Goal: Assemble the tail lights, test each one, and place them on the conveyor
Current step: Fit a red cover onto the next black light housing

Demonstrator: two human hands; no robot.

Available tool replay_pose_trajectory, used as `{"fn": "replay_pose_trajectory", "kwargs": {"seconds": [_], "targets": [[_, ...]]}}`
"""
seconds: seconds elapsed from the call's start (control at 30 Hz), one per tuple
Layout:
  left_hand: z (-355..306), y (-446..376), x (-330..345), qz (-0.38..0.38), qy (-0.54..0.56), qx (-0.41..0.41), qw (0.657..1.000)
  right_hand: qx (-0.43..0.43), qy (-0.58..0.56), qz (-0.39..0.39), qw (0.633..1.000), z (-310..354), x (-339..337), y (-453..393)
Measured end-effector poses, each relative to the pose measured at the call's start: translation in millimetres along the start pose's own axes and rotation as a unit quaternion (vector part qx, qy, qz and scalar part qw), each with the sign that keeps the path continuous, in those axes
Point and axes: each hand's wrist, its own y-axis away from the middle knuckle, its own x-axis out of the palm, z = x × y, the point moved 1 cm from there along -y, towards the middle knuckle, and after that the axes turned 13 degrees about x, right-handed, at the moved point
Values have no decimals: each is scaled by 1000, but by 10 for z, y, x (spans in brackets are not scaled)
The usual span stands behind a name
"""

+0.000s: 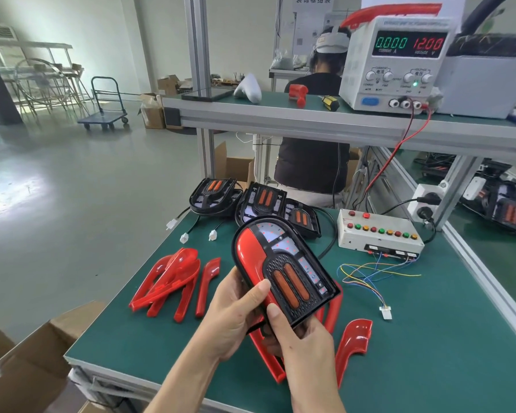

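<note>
Two hands clamped on one tail light (283,263), raised above the green worktop (429,338) near centre. Left hand (236,311) wrapped under the red lens edge at 7 o'clock, thumb on the front face. Right hand (298,332) gripping the lower end at 6 o'clock, thumb pressed on the black grille. Judged light and rigid: moulded plastic, glossy and likely slippery on the red lens. Best held by the black rim, not the clear window. Loose red lens pieces (170,281) lying at 9 o'clock; unfinished housings (259,201) with white plugs at 12 o'clock. Test box (379,231) with coloured buttons at 2 o'clock, its wired connector (385,312) at 3 o'clock, within reach for testing. Power supply (399,61) on the upper shelf, reading 12.00.
</note>
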Motion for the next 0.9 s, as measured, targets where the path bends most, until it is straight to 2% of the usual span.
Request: {"fn": "replay_pose_trajectory", "kwargs": {"seconds": [0.1,0.2,0.3,0.33,0.4,0.47,0.5,0.53,0.57,0.9], "targets": [[21,53,-25,-16,-3,-1,1000,3,13,24,1000,-2,31,17],[77,56,1,-82,-19,-11,996,-25,75,84,993,31,47,41],[101,12,-32,-136,29,-45,989,-44,208,119,970,48,-61,118],[97,-4,-55,-133,44,-53,989,-69,252,86,961,32,-155,127],[84,-37,-87,-124,41,-55,990,-107,298,-57,947,9,-426,101],[111,-52,-98,-118,25,-59,991,-88,407,-209,885,40,-688,70],[127,-57,-85,-117,24,-63,991,-51,476,-248,843,56,-781,50],[135,-60,-65,-117,29,-66,991,-13,526,-262,809,58,-858,19],[136,-68,-41,-118,38,-68,990,16,549,-263,793,60,-899,-1],[96,-194,-3,-89,61,-102,989,72,605,-200,767,106,-848,-87]]}}
